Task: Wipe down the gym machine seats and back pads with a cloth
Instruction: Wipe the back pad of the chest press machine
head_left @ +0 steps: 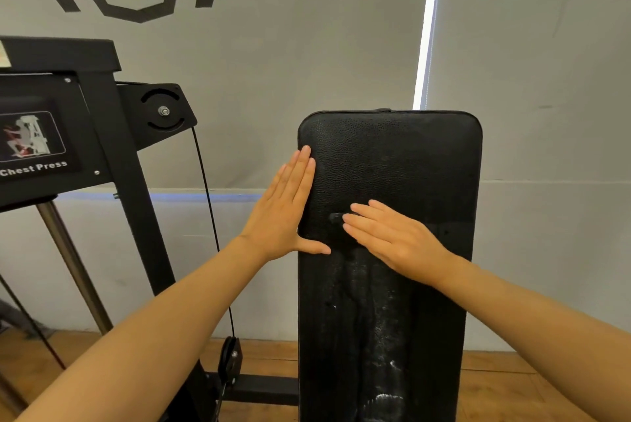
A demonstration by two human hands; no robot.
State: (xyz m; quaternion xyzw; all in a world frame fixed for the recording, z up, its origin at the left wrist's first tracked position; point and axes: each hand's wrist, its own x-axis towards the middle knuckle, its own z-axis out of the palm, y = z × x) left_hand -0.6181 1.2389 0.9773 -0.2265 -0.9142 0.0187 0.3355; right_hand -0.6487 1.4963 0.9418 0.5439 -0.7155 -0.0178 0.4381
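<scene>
Black leather back pad (392, 155) lies under my flat right hand (392, 237). My left hand (283, 213), fingers straight, braces its edge. The machine's label (34, 169) reads "Chest Press".

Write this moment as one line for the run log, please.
left hand: open, flat on left edge of back pad | right hand: open, flat on pad face | cloth: not visible | lower pad: whitish streaks
</scene>
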